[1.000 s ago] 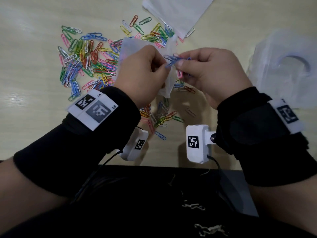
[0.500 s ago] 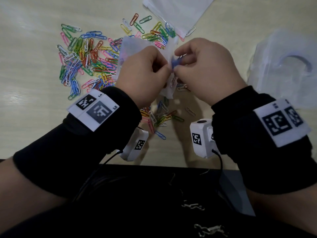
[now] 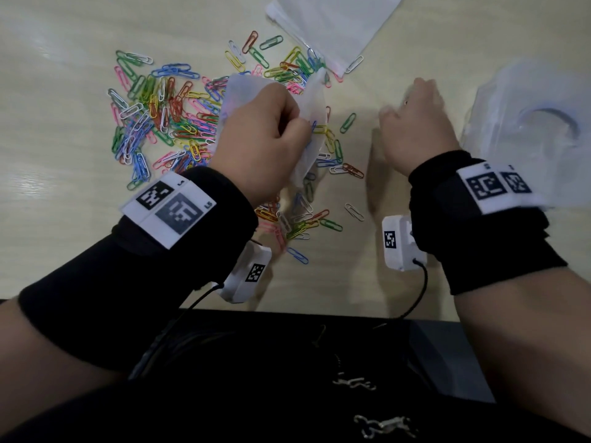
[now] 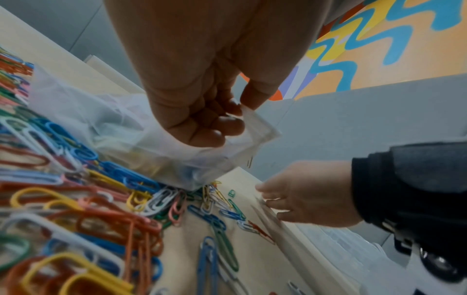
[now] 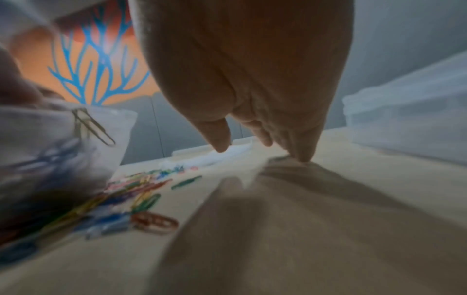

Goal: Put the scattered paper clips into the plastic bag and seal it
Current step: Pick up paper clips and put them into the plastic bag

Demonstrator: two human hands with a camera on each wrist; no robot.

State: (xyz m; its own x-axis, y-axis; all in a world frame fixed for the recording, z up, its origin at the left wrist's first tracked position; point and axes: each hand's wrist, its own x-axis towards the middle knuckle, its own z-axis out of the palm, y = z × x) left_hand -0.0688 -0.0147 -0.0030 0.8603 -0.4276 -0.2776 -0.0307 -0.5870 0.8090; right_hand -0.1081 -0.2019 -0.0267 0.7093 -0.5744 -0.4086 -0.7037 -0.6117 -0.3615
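Observation:
My left hand (image 3: 265,135) (image 4: 202,119) grips the rim of a small clear plastic bag (image 3: 311,123) (image 4: 121,127), which hangs over the table with a few clips inside. Coloured paper clips (image 3: 160,123) (image 4: 88,209) lie scattered on the pale table, mostly left of and below the bag. My right hand (image 3: 415,123) (image 5: 265,135) is off to the right of the bag, fingers straight and pointing down, fingertips (image 5: 303,157) close to the table beside a green clip (image 3: 348,122). It holds nothing.
A stack of flat clear bags (image 3: 335,24) lies at the back of the table. A crumpled clear plastic pack (image 3: 527,123) (image 5: 409,123) sits at the right. The table's front edge (image 3: 319,310) runs just below my wrists.
My right hand has left the bag's mouth, without the blue clips it pinched, and moved right and down toward the table. The left hand still holds the bag.

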